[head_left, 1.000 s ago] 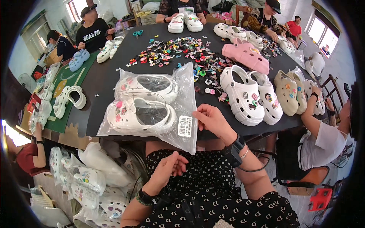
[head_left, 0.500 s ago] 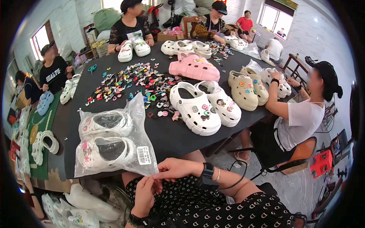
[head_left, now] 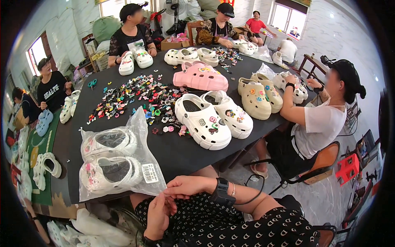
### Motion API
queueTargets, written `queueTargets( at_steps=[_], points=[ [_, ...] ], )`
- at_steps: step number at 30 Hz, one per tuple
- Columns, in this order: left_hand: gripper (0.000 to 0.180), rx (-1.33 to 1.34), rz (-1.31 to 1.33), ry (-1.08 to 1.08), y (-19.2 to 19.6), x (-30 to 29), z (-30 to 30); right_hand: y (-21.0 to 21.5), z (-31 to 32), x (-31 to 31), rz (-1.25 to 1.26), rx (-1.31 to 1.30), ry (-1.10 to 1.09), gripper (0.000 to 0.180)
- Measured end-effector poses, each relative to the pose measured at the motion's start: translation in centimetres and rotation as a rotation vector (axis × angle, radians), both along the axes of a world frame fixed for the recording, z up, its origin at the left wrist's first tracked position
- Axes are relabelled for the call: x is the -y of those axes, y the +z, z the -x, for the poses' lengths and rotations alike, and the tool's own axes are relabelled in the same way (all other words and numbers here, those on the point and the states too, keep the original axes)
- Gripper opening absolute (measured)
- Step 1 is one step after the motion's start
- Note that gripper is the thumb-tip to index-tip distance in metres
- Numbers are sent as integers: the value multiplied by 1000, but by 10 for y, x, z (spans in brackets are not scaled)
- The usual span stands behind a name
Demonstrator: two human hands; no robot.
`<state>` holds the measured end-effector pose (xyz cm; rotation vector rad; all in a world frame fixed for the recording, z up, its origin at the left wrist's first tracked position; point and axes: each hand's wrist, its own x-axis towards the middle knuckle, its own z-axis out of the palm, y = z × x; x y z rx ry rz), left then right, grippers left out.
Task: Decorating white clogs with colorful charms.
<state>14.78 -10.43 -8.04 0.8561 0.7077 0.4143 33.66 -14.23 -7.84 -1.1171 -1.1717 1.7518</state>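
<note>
A clear plastic bag (head_left: 119,160) with a pair of white clogs inside lies on the dark table (head_left: 185,150), near its front edge. My right hand (head_left: 185,187), with a black watch on the wrist, has its fingertips pinched at the bag's near right corner. My left hand (head_left: 158,214) is over my lap just below, fingers curled up against the right hand's fingertips. Whether it holds anything is hidden. A pair of white clogs (head_left: 214,119) with charms on them stands further back on the table.
A spread of small coloured charms (head_left: 135,99) covers the table's middle. Pink clogs (head_left: 199,78) and beige clogs (head_left: 259,96) stand beyond. A person in white (head_left: 321,119) sits at the right, and others sit around the far side. More clogs (head_left: 45,168) lie at the left.
My right hand drew back from the tabletop to the bag's near corner at the table edge. My left hand rose from my lap to meet it. The view swung rightward.
</note>
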Motion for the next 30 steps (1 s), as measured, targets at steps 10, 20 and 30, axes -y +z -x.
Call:
queueTargets(
  at_steps=[10, 20, 30],
  points=[
    [23, 70, 69, 38, 0, -1, 0, 1, -3, 1, 62, -17, 30, 37],
    [21, 80, 51, 14, 0, -6, 0, 14, -8, -18, 23, 2, -138, 36],
    [25, -18, -10, -75, 5, -8, 26, 27, -48, -112, -206, 376, -574, 38]
  ],
)
